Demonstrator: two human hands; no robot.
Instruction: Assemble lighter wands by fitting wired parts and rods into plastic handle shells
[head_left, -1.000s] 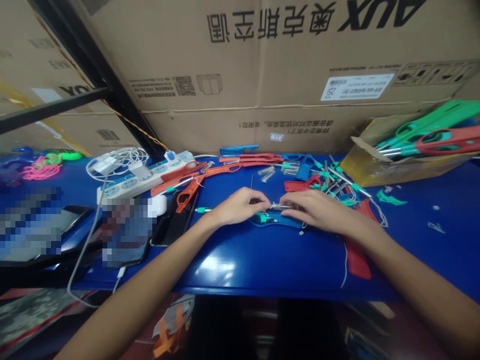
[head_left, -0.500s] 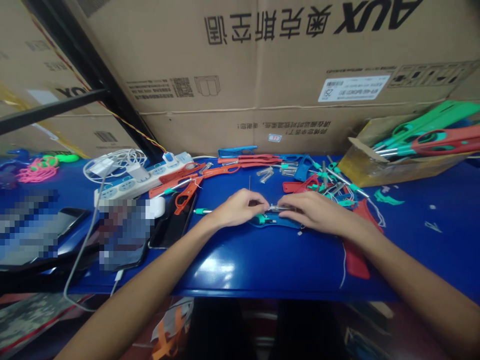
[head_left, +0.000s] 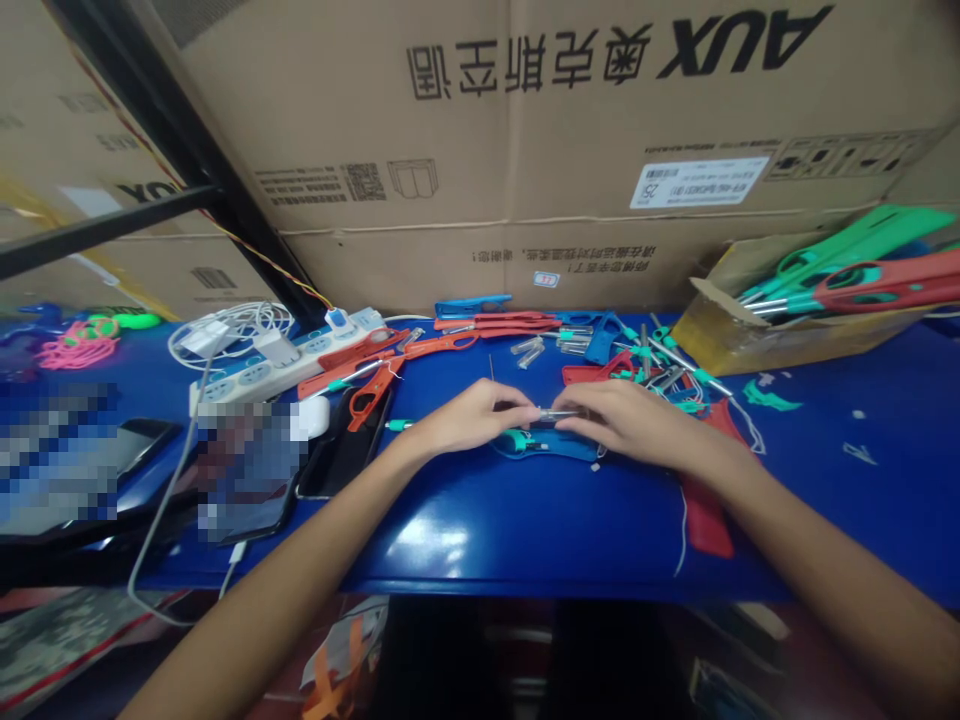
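Note:
My left hand [head_left: 474, 414] and my right hand [head_left: 626, 418] are close together above the blue table. Their closed fingertips grip opposite ends of a small clear plastic lighter tank [head_left: 556, 414], partly hidden by the fingers. Just below it lies a blue lighter handle shell [head_left: 559, 445] with a green part in it. A metal lighter tube with a green collar [head_left: 397, 425] sticks out left of my left hand. Beyond my right hand is a jumble of green-collared lighter tubes and wires [head_left: 660, 365]. A red handle shell [head_left: 709, 515] lies under my right forearm.
Orange handle shells [head_left: 427, 346] and loose clear tanks [head_left: 527, 350] lie along the back. A cardboard box [head_left: 720, 335] of finished-looking stick lighters stands at right. On the left are a power strip [head_left: 255, 372], white cables and phones [head_left: 337, 455]. A large carton [head_left: 420, 220] walls the back.
The camera view has shifted slightly. Both hands keep hold of the clear tank, whose position between the fingertips looks nearly the same.

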